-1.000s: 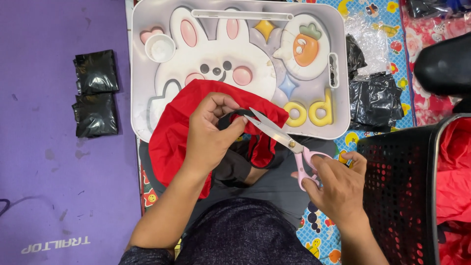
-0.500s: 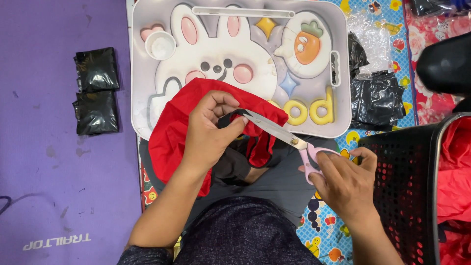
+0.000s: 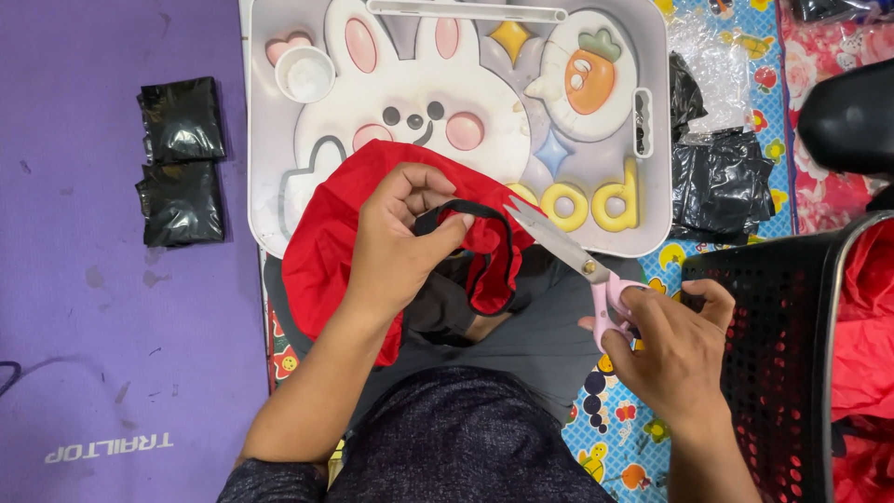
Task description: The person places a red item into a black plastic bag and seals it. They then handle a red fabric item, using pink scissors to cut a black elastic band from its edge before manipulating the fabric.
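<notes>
Scissors point(image 3: 568, 253) with pink handles sit in the right hand point(image 3: 666, 354), fingers through the loops, blades nearly closed and pointing up-left toward the black trim point(image 3: 466, 210). Their tips lie just beside that trim, over the lower edge of the tray point(image 3: 652, 140). The left hand point(image 3: 396, 247) has its grip pinching the trim, thumb against forefinger, lifting it off the red cloth point(image 3: 321, 251). The cloth lies bunched under that hand, partly on the tray and partly hanging over the lap.

The tray is white with a rabbit face, a carrot and yellow letters, and a small white cup point(image 3: 304, 74) stands in its top-left corner. Two black packets point(image 3: 180, 160) lie on the purple mat point(image 3: 84, 307) to the left, well apart from the hands. A black basket point(image 3: 773, 354) stands at the right, beside the right hand.
</notes>
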